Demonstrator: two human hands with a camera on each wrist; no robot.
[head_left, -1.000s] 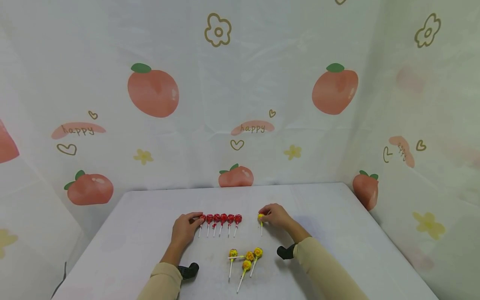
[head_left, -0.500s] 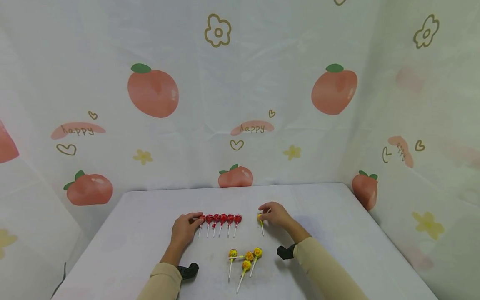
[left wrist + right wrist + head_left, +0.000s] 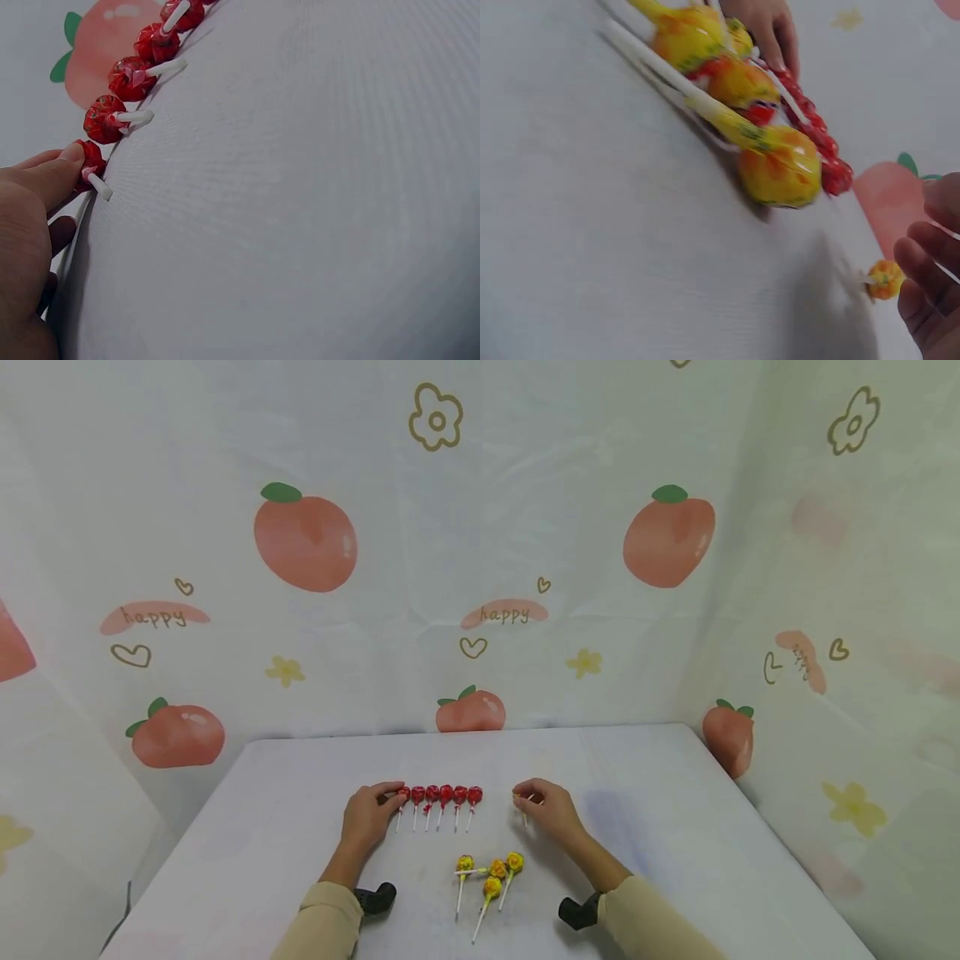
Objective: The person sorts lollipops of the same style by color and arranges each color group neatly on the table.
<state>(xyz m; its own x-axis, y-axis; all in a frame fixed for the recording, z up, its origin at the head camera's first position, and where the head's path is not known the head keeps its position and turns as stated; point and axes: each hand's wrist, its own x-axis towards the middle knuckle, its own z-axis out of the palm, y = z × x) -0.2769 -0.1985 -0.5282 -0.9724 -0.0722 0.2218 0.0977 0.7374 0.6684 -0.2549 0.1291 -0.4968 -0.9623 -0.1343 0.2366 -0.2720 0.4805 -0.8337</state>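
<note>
My left hand pinches the head of the leftmost red lollipop between thumb and forefinger. More red lollipops stretch rightward from it in an even row, heads away from me and white sticks toward me. Right of that row, my right hand hovers over a single yellow lollipop, hiding most of it in the head view. The right wrist view shows this yellow lollipop on the table, with the loosely bent fingers apart from its head.
Several yellow lollipops lie in a loose cluster nearer to me, between the forearms, one stick crossing another. A black wrist device sits under each wrist. Behind the white table hangs a curtain printed with peaches.
My right hand has let go of the yellow lollipop and drawn slightly toward me, covering more of it in the head view. The left hand keeps its hold on the red lollipop.
</note>
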